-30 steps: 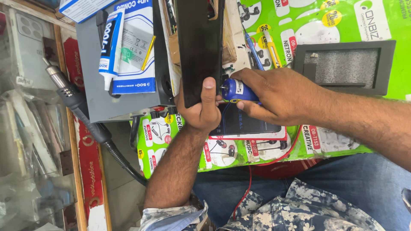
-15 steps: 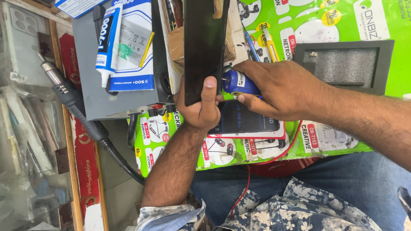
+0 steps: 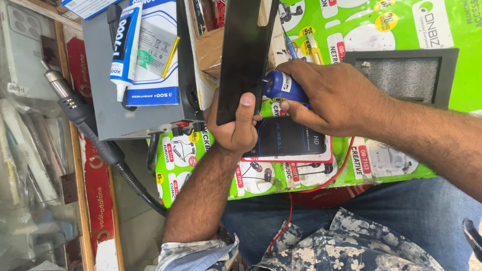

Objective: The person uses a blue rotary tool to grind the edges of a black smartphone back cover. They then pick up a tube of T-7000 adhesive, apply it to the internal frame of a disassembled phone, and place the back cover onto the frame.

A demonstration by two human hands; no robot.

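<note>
My left hand (image 3: 233, 125) grips the near end of a flat black panel (image 3: 244, 55), thumb pressed on its face, holding it upright over the green bench mat (image 3: 391, 25). My right hand (image 3: 331, 98) is wrapped around a small blue tube (image 3: 281, 86) whose tip touches the panel's right edge. A dark flat package (image 3: 293, 138) lies on the mat just below both hands.
A grey box (image 3: 105, 105) at left carries a blue-and-white glue tube (image 3: 124, 47) and a white-blue pack (image 3: 153, 55). A hot-air gun (image 3: 75, 108) with black hose lies left. A black foam-lined tray (image 3: 401, 73) sits right. A red wire (image 3: 296, 200) hangs down.
The view has shifted slightly. My right hand with the blue tube has stayed against the panel's right edge; the panel sits a bit higher and more tilted.
</note>
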